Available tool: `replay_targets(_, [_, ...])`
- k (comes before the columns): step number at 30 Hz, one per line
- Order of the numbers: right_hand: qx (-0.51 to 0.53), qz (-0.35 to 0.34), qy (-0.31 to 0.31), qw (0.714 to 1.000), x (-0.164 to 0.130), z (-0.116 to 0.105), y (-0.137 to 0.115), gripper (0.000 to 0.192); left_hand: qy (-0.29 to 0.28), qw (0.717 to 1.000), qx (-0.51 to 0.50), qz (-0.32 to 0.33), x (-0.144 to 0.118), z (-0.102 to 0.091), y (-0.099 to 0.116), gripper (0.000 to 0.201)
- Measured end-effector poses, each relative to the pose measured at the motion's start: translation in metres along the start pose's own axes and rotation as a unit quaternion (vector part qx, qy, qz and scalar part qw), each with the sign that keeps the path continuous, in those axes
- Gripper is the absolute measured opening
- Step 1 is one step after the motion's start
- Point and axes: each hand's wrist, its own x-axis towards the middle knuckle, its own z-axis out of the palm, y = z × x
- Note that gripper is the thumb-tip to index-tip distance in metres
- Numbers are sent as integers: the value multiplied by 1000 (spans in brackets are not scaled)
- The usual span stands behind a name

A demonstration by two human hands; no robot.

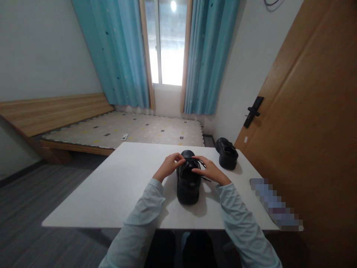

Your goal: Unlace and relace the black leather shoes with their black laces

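A black chunky shoe stands on the white table, toe pointing away from me. My left hand rests at its left side, fingers pinched on a black lace near the top. My right hand lies on the right side of the shoe, fingers pinching the other lace end, which trails onto the table. A second black shoe sits at the far right of the table, apart from both hands.
A low wooden bed with a patterned mat lies beyond the table. A window with teal curtains is at the back. A wooden door with a black handle stands close on the right.
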Motion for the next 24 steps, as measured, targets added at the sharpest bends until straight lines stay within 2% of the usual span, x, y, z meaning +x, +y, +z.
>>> replay_targets(10, [13, 2, -3, 1000, 0, 0, 3, 54, 24, 1000, -12, 14, 0, 1, 6, 23])
replay_targets(16, [17, 2, -4, 1000, 0, -1, 1, 53, -5, 999, -44, 19, 0, 0, 7, 23])
replay_targets(24, [26, 14, -8, 1000, -2, -1, 2, 53, -66, 982, -179, 2, -1, 2, 8, 26])
